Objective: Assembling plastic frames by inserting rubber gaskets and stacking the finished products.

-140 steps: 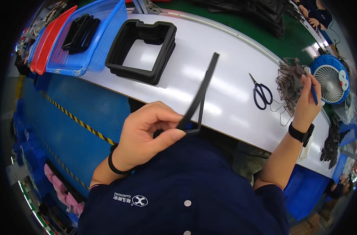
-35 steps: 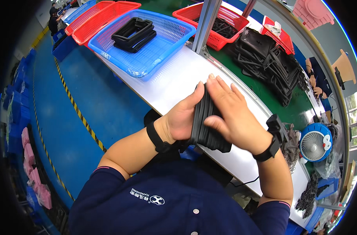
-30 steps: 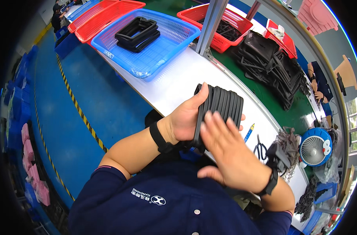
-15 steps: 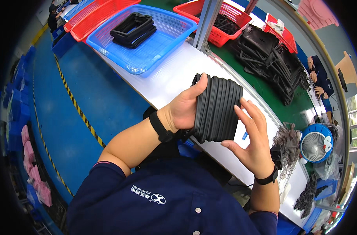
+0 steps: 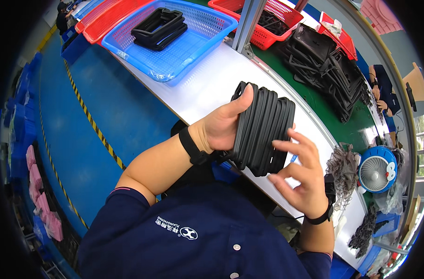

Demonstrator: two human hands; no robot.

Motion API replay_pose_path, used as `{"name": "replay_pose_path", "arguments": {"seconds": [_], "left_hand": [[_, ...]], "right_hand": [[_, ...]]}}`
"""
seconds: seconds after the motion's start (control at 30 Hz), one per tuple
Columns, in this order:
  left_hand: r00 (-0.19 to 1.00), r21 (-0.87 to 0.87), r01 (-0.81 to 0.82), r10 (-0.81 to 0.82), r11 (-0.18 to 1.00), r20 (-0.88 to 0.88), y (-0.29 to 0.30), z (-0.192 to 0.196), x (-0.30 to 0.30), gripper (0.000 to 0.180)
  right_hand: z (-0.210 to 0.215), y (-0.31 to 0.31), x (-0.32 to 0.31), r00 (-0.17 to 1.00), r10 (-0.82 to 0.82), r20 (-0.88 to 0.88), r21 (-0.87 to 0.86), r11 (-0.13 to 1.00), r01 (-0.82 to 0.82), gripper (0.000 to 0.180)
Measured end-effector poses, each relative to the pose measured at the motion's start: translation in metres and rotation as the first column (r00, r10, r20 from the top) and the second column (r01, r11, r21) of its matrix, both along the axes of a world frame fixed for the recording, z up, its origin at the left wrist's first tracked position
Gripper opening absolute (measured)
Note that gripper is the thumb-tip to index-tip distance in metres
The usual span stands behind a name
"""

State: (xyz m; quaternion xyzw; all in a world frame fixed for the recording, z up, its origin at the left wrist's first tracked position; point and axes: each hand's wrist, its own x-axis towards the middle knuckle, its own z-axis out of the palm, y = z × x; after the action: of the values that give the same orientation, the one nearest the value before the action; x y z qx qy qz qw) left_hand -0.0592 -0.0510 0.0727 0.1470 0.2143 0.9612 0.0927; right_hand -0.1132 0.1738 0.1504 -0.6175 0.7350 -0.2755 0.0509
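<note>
A thick stack of black frame-shaped gaskets (image 5: 264, 132) is held over the white bench in front of me. My left hand (image 5: 226, 123) grips its left end, thumb pointing up along the side and the other fingers hidden behind. At the stack's right end is my right hand (image 5: 301, 174), its fingers spread and bent. One fingertip touches or nearly touches the face of the outer gaskets, and the thumb sits near their lower corner. Toward the right end the gaskets part slightly from the rest. Similar black frames (image 5: 160, 29) lie in a blue basket (image 5: 193, 56) at the far left.
The white bench (image 5: 212, 76) runs diagonally under my hands. Beyond a metal post (image 5: 247, 28), a heap of black frames (image 5: 323, 65) lies on a green surface, near red baskets (image 5: 270, 39). A blue fan (image 5: 377, 169) stands at right. Another person's hands (image 5: 378, 95) show at far right.
The stack has shifted slightly right, and its right-end gaskets have separated a little. My right fingers have bent inward, one moving onto the stack's face. My left hand keeps its grip.
</note>
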Motion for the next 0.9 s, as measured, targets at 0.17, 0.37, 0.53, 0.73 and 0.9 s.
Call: {"name": "replay_pose_path", "arguments": {"seconds": [0.17,0.37,0.53,0.73,0.9], "left_hand": [[0.996,0.046,-0.040,0.036,0.998,0.079,-0.003,-0.010,-0.003,0.072],[0.993,0.032,-0.042,0.039,0.999,0.108,0.001,-0.005,0.000,0.068],[0.995,0.045,-0.026,0.022,0.999,0.102,-0.001,-0.008,0.003,0.067],[0.996,0.035,-0.005,0.002,0.999,0.088,0.002,-0.007,0.005,0.068],[0.998,0.053,0.007,-0.010,0.999,0.062,0.000,-0.012,0.004,0.069]], "right_hand": [[-0.003,-0.009,-0.001,0.980,-0.178,-0.084,-0.027,0.984,0.176,0.070],[-0.013,-0.014,0.001,0.969,-0.175,-0.176,0.057,0.981,0.188,0.102],[-0.010,-0.016,-0.002,0.969,-0.150,-0.194,0.072,0.983,0.166,0.103],[-0.001,-0.016,-0.012,0.972,-0.107,-0.207,0.093,0.987,0.128,0.103],[-0.015,-0.011,-0.009,0.985,-0.080,-0.154,-0.001,0.997,0.080,0.073]]}}
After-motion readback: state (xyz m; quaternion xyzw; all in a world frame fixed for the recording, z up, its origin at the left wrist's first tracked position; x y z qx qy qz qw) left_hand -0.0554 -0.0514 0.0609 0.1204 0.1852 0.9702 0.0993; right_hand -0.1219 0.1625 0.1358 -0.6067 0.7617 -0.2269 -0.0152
